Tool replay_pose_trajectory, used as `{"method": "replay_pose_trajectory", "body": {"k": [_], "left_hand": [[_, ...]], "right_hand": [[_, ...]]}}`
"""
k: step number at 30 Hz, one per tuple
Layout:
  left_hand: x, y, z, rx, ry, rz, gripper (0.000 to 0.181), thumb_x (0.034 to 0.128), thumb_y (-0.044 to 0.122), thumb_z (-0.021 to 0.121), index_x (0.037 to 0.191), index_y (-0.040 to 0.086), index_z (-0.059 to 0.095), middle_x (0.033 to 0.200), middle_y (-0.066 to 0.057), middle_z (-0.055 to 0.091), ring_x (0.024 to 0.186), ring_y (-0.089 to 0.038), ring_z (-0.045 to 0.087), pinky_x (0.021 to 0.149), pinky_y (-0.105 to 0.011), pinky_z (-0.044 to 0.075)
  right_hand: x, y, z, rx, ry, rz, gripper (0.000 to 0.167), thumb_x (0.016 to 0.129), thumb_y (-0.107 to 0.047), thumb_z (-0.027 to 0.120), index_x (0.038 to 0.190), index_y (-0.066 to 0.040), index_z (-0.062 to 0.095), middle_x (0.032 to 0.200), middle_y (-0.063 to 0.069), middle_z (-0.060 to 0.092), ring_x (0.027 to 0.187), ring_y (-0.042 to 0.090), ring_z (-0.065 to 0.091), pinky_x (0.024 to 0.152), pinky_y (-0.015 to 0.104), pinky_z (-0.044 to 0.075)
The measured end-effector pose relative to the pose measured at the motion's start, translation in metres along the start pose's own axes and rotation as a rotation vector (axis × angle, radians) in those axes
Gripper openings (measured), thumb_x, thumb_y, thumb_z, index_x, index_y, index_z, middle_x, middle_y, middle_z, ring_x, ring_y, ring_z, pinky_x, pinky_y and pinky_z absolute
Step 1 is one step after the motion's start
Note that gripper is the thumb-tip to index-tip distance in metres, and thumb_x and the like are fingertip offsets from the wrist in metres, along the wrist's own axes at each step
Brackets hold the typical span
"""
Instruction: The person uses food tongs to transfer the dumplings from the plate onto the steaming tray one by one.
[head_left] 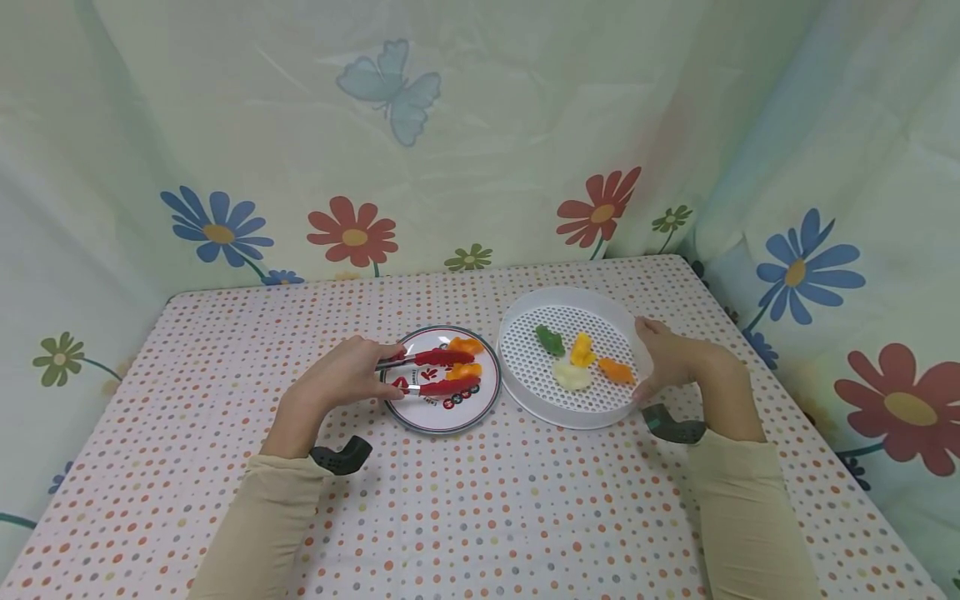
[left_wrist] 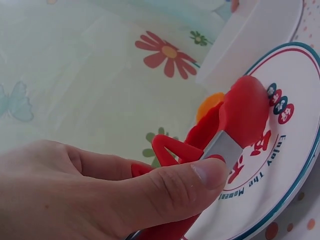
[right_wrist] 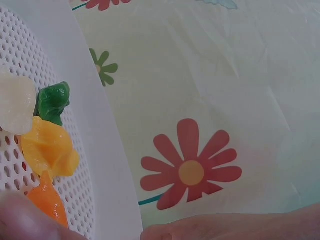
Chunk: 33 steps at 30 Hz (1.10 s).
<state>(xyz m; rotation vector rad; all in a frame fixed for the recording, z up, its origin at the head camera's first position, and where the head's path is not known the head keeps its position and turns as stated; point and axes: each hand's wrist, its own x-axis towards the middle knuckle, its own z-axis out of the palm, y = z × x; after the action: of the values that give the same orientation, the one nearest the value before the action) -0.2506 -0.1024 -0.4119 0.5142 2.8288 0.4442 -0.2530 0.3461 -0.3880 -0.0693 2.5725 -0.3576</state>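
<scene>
In the head view my left hand (head_left: 341,372) holds red-tipped tongs (head_left: 442,357) over a round white plate (head_left: 420,417). Two orange-yellow dumplings (head_left: 467,346) lie on the plate, one of them between the spread tong tips. From the left wrist view, the thumb presses on one metal arm of the tongs (left_wrist: 247,107). My right hand (head_left: 670,360) grips the right rim of a white perforated steamer basket (head_left: 573,415), thumb inside the wall and fingers outside. Inside the basket sit a green dumpling (head_left: 550,340), a yellow dumpling (head_left: 582,350), a white dumpling (head_left: 572,375) and an orange dumpling (head_left: 617,371).
Plate and basket stand side by side, nearly touching, on a table with a dotted cloth (head_left: 480,517). A flower-printed curtain (head_left: 480,167) hangs behind the table and along both sides. A dark wrist device (head_left: 342,456) is on each forearm.
</scene>
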Motion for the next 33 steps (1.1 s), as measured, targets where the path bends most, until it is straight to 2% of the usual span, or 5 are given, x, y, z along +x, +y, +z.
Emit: {"method": "replay_pose_trajectory", "body": {"k": [6,11,18,27,33], "left_hand": [[0.001,-0.001,0.001,-0.02,0.002,0.003,0.07,0.0693,0.037,0.084,0.132,0.019,0.058,0.1,-0.002,0.071,0.07,-0.017,0.047,0.052,-0.027,0.033],[0.0,0.0,0.0,-0.031,0.01,0.022,0.068,0.0683,0.035,0.085,0.13,0.018,0.06,0.09,0.001,0.071,0.069,-0.016,0.044,0.052,-0.027,0.031],[-0.002,0.003,-0.003,-0.015,0.021,0.041,0.067,0.0685,0.034,0.085,0.13,0.02,0.06,0.056,0.001,0.057,0.067,-0.017,0.04,0.052,-0.027,0.029],[-0.005,0.006,-0.007,0.065,0.044,0.1,0.065,0.0682,0.033,0.085,0.128,0.022,0.062,0.076,0.002,0.071,0.073,-0.015,0.052,0.054,-0.024,0.035],[-0.012,0.012,-0.014,0.103,0.101,0.136,0.064,0.0686,0.03,0.085,0.128,0.022,0.062,0.109,-0.005,0.072,0.09,-0.017,0.063,0.074,-0.03,0.053]], "right_hand": [[0.0,0.0,0.0,-0.001,0.0,0.0,0.136,0.061,-0.045,0.086,0.148,0.007,-0.006,0.152,0.034,-0.006,0.138,0.055,0.003,0.104,0.071,0.013],[-0.002,0.001,0.001,0.023,-0.012,-0.001,0.135,0.063,-0.043,0.085,0.148,0.004,-0.008,0.152,0.033,-0.008,0.137,0.056,0.002,0.103,0.072,0.013],[-0.001,0.002,0.001,0.017,-0.013,-0.004,0.136,0.062,-0.045,0.085,0.148,0.005,-0.007,0.152,0.034,-0.008,0.137,0.056,0.002,0.103,0.072,0.013],[-0.001,0.001,0.001,0.004,0.002,-0.01,0.137,0.06,-0.046,0.086,0.148,0.007,-0.006,0.152,0.034,-0.006,0.137,0.056,0.003,0.103,0.072,0.013],[-0.001,0.0,0.0,0.004,0.005,-0.006,0.136,0.061,-0.045,0.086,0.148,0.006,-0.006,0.152,0.034,-0.006,0.137,0.056,0.003,0.103,0.072,0.013]]}}
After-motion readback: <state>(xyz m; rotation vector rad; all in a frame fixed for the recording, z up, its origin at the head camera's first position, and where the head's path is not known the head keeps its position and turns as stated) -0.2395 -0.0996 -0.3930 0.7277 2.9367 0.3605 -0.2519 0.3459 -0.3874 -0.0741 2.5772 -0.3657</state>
